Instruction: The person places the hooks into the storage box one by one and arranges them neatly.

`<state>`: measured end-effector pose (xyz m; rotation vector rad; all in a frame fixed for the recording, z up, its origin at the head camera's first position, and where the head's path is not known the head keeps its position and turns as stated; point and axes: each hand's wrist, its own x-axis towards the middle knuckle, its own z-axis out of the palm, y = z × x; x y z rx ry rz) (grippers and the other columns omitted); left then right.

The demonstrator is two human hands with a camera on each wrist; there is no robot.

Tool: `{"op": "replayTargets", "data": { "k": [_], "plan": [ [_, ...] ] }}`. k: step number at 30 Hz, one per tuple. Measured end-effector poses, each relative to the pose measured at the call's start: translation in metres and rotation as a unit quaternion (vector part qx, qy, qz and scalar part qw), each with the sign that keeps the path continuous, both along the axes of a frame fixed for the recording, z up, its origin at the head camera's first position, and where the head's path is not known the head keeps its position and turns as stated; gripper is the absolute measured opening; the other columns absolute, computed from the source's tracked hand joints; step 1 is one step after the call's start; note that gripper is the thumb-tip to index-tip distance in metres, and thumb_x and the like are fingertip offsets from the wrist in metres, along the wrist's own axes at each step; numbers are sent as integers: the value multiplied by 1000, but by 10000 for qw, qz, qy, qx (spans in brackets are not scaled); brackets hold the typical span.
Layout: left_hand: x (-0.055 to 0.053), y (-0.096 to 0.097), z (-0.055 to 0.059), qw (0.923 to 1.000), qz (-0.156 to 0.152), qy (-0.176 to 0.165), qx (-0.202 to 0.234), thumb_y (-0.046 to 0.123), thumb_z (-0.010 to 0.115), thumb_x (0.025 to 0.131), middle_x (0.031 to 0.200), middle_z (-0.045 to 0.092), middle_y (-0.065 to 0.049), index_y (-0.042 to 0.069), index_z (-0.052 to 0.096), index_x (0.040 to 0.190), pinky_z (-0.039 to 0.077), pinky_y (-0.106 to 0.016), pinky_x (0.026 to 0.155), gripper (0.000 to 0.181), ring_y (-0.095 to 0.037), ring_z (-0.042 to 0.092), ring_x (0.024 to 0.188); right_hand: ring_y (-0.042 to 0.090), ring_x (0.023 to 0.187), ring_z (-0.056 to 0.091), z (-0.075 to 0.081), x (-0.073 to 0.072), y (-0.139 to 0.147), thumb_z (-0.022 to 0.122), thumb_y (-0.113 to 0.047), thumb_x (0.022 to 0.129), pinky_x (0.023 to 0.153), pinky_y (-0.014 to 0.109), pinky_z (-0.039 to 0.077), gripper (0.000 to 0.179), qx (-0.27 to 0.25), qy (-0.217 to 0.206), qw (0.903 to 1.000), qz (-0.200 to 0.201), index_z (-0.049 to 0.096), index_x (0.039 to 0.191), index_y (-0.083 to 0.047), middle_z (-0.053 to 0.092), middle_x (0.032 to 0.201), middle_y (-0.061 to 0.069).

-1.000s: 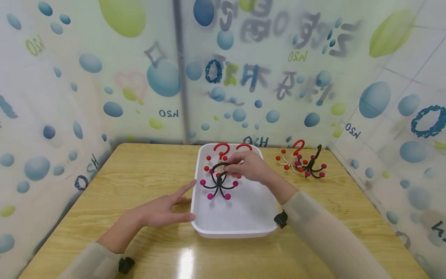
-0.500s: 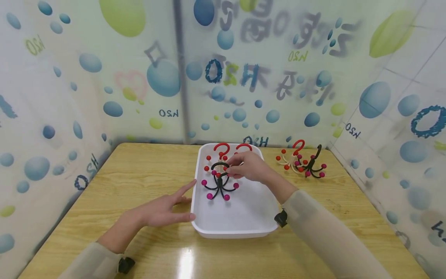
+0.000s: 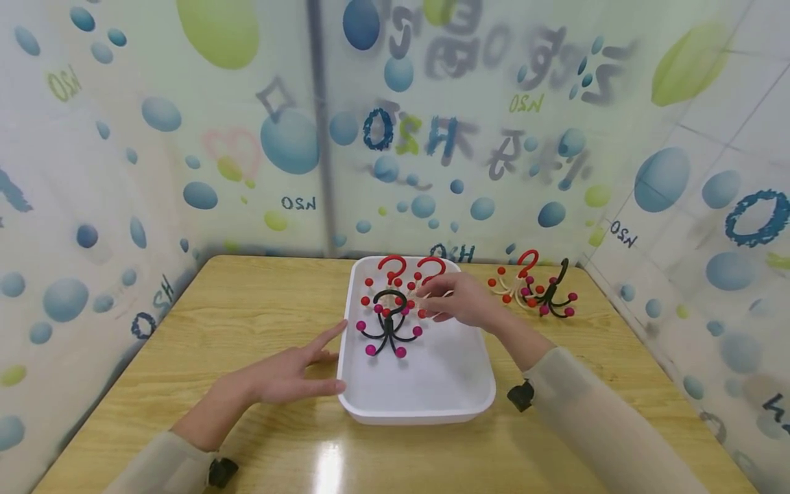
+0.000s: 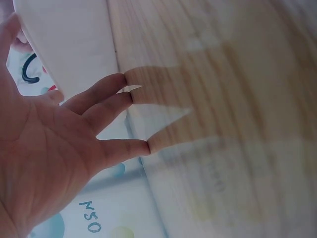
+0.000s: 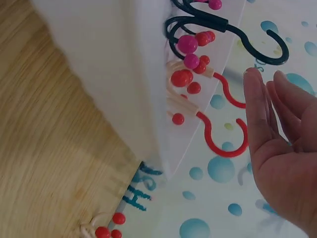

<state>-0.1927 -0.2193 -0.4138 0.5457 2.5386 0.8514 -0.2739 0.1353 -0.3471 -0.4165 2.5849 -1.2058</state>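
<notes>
A black multi-arm hanging hook (image 3: 388,328) with magenta ball tips stands upright in the white tray (image 3: 426,391). Behind it in the tray are two beige hangers with red hooks, one left (image 3: 392,259) and one right (image 3: 431,260). My right hand (image 3: 459,300) hovers over the tray, just right of the black hook, with nothing in its fingers. In the right wrist view its fingers (image 5: 257,106) are nearly straight and apart from the black hook's curved end. My left hand (image 3: 286,374) has its fingers spread, with fingertips and thumb at the tray's left rim.
On the wooden table (image 3: 259,295), right of the tray, stand a beige hanger with a red hook (image 3: 528,256) and a black one with magenta tips (image 3: 551,293), close together. A bubble-patterned curtain (image 3: 247,171) hangs behind the table and at both sides.
My right hand has let go of the black hook and moved slightly right. The black hook, tilted a second ago, now stands upright. My left hand has stayed at the tray.
</notes>
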Motion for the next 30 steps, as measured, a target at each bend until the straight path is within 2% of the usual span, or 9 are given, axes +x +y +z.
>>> {"op": "replayTargets", "data": {
  "k": [6, 14, 24, 30],
  "plan": [
    [1, -2, 0, 10000, 12, 24, -36, 68, 68, 100, 166, 57, -10, 42, 5, 177, 36, -76, 124, 103, -49, 48, 156, 29, 103, 78, 1, 9, 28, 77, -22, 105, 93, 47, 68, 28, 92, -41, 9999, 21, 78, 130, -10, 77, 117, 9],
    [2, -2, -2, 10000, 56, -25, -16, 68, 69, 100, 166, 57, -10, 42, 6, 177, 36, -77, 123, 103, -49, 48, 156, 30, 106, 77, 0, 24, 68, 77, -25, 104, 88, 40, 69, 28, 28, 76, 9999, -100, 78, 129, -11, 77, 121, 11],
    [1, 1, -2, 10000, 16, -30, -22, 67, 69, 100, 166, 57, -10, 43, 5, 177, 36, -77, 124, 103, -49, 48, 156, 29, 102, 79, -12, 38, 120, 75, -25, 106, 90, 47, 69, 33, -165, 87, 9991, -369, 75, 133, -6, 78, 122, 14],
    [0, 1, -1, 10000, -3, 5, -4, 66, 69, 100, 165, 57, -10, 41, 6, 177, 36, -76, 124, 103, -49, 48, 155, 32, 107, 78, -20, 43, 142, 73, -30, 108, 89, 43, 69, 38, -187, 72, 9984, -538, 72, 138, -6, 79, 124, 14]
  ]
}}
